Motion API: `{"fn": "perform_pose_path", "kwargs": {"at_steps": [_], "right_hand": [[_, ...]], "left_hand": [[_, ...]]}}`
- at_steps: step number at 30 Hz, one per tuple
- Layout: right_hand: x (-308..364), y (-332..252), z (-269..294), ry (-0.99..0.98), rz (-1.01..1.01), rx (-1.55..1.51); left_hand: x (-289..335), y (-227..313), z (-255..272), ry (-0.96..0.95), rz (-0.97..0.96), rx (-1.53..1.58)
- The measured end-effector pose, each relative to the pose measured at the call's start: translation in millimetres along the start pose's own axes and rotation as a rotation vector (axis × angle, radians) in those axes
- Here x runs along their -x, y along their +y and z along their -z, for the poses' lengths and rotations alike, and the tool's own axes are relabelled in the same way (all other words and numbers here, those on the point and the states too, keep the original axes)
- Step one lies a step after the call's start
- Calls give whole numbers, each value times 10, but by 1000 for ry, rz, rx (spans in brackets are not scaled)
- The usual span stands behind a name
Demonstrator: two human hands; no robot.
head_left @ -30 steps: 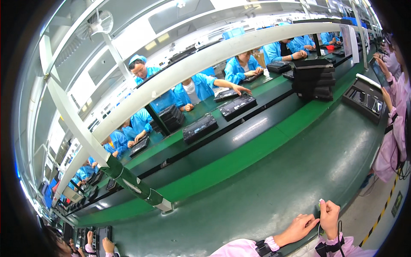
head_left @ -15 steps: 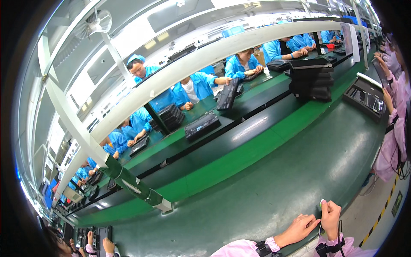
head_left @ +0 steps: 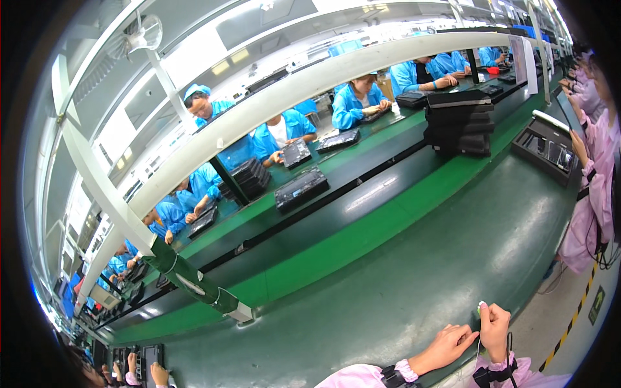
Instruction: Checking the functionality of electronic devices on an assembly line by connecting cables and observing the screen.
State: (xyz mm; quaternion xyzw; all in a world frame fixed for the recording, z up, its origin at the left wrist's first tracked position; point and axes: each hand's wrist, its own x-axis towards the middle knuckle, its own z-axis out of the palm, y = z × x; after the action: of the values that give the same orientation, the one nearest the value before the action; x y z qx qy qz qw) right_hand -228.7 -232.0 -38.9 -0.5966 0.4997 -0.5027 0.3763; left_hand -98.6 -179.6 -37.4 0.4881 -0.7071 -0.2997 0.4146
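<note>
Near the lower right edge of the picture, both hands are held close together over the green bench (head_left: 362, 304). My right hand (head_left: 495, 331) is a fist, thumb up. A small white piece with a bit of green (head_left: 481, 306) shows at its top, and I cannot make out its kind. A thin pale cord (head_left: 479, 349) hangs down beside this hand. My left hand (head_left: 446, 349) has its fingers bent and drawn together, their tips near the right hand's side. Anything between them is hidden. Both wrists have pink sleeves and black straps.
A green-wrapped post (head_left: 194, 281) stands on the bench at the left. Beyond lie a stack of black cases (head_left: 458, 123) and black device housings (head_left: 302, 189) before blue-clad workers. At the right, a pink-sleeved person stands by an open black case (head_left: 546, 152); another person's hands (head_left: 158, 372) are lower left.
A worker across the bench has lowered a dark housing that was held up on edge. The view has shifted slightly. My hands keep nearly the same pose.
</note>
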Motion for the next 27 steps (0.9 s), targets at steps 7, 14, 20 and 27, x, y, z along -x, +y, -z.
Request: {"fn": "perform_pose_path", "kwargs": {"at_steps": [7, 14, 20, 27], "right_hand": [[5, -41, -10, -9, -14, -20], [-3, -26, 7, 7, 17, 40], [29, -15, -21, 4, 9, -18], [14, 7, -35, 2, 7, -12]], "left_hand": [[8, -34, -3, -5, -3, 21], [5, -25, -7, 13, -6, 4], [38, -28, 6, 4, 9, 11], [-5, 22, 91, -55, 18, -31]]}}
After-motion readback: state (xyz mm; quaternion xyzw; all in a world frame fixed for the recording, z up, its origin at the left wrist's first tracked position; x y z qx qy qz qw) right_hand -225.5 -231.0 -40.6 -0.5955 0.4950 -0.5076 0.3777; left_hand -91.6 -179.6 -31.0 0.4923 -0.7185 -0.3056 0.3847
